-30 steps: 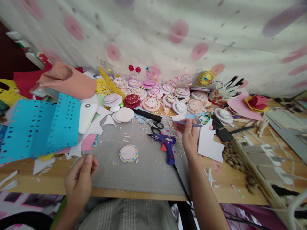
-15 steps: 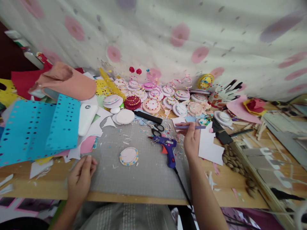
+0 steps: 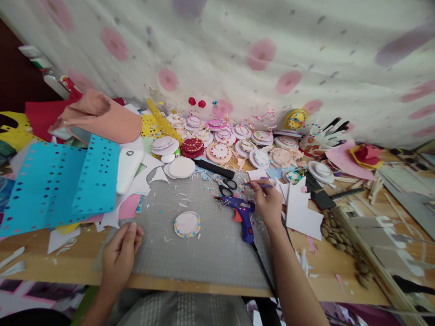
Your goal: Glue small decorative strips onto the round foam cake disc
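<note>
My right hand (image 3: 270, 203) pinches a slim purple pen-like tool (image 3: 262, 184), its exact kind unclear, above the mat's right side. The tool's thin end points left. Just left of and below this hand lies a blue glue gun (image 3: 243, 210) with an orange trigger and a lit red light. Scissors (image 3: 227, 185) with black handles lie beyond its nozzle. At the left edge of the grey cutting mat (image 3: 152, 258) rests my left hand (image 3: 121, 253), fingers curled together, nothing visible in them. Between the hands sits a white paper disc (image 3: 187, 224) rimmed with coloured dots.
Several decorated little paper hats (image 3: 219, 151) crowd the back, behind a black-handled tool (image 3: 214, 168). Blue dotted sheets (image 3: 61, 181) and a peach cap (image 3: 105, 118) lie left. White card (image 3: 302, 213), pistachio-like shells (image 3: 335, 233) and a tray (image 3: 360, 249) are on the right.
My right hand has drawn slightly left and nearer with the purple tool, which now points more toward the glue gun's back. The camera view has shifted a little; the left hand stays put.
</note>
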`<state>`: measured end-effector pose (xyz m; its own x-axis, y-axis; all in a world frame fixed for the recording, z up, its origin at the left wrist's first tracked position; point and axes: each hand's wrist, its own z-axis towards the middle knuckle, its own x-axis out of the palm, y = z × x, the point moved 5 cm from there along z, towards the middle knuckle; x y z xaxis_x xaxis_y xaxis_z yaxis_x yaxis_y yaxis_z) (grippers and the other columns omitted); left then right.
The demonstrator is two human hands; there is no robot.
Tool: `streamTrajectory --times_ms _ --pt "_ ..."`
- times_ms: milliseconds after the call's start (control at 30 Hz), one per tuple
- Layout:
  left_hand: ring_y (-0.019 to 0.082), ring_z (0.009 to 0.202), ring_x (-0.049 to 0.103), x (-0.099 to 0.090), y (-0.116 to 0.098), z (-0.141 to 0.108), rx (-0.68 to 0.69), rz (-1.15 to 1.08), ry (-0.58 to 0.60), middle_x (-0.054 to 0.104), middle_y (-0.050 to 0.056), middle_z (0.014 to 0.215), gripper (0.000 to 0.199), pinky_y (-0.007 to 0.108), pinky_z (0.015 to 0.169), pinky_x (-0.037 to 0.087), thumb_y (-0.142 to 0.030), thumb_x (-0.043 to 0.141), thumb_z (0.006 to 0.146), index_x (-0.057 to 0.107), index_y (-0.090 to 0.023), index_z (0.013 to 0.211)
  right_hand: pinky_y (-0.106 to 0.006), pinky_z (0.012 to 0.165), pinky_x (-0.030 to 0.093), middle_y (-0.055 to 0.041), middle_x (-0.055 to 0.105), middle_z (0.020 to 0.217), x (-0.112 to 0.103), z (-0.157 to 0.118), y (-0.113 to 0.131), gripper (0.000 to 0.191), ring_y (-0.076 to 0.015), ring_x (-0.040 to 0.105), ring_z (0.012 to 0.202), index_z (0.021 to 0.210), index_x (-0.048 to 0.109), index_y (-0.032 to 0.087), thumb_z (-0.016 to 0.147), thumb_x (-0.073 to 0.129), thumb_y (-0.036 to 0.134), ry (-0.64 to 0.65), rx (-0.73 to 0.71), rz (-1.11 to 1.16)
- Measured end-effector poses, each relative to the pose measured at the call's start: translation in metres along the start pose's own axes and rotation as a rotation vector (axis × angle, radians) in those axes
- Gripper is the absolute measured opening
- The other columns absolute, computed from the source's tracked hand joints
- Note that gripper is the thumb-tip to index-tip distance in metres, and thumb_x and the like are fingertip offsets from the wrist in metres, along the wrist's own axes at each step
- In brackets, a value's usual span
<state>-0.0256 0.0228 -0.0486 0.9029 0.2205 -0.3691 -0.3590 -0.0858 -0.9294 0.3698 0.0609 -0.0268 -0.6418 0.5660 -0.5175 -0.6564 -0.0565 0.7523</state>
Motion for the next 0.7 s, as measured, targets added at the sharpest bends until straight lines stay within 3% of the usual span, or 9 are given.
streamTrajectory --times_ms 200,367,533,700 --pt "0.011 0.047 0.038 0.001 -0.005 0.0 0.004 0.003 0.012 0.039 -0.005 0.05 0.036 0.022 0.045 0.032 -0.048 0.048 0.09 0.052 -0.02 0.069 -0.033 0.068 0.05 -0.0062 0.073 0.082 0.007 -0.001 -0.002 0.024 -0.0223 0.068 0.074 0.086 0.069 0.02 0.089 0.054 0.039 0.054 -0.012 -0.03" --pt "0.011 0.046 0.037 0.001 -0.004 0.001 0.014 0.017 0.014 0.039 -0.005 0.05 0.036 0.022 0.044 0.032 -0.048 0.048 0.09 0.052 -0.02 0.069 -0.033 0.066 0.049 -0.0052 0.072 0.076 0.008 -0.002 0.0 0.026 -0.0224 0.067 0.07 0.085 0.068 0.02 0.089 0.054 0.041 0.079 -0.022 -0.048" --pt "0.011 0.046 0.038 0.001 -0.004 0.0 0.028 0.032 0.021 0.039 -0.005 0.05 0.036 0.023 0.045 0.032 -0.048 0.047 0.091 0.052 -0.02 0.069 -0.033 0.066 0.051 -0.0064 0.073 0.08 0.001 -0.001 0.004 0.025 -0.0224 0.068 0.074 0.086 0.069 0.02 0.089 0.054 0.04 -0.034 -0.022 0.005" --pt "0.012 0.046 0.037 0.001 -0.004 0.001 0.042 0.004 0.016 0.038 -0.006 0.049 0.03 0.024 0.046 0.031 -0.043 0.047 0.091 0.053 -0.02 0.073 -0.033 0.066 0.052 -0.0069 0.071 0.082 -0.005 -0.002 0.004 0.025 -0.0198 0.066 0.07 0.085 0.066 0.017 0.089 0.057 0.04 -0.149 0.029 0.202"
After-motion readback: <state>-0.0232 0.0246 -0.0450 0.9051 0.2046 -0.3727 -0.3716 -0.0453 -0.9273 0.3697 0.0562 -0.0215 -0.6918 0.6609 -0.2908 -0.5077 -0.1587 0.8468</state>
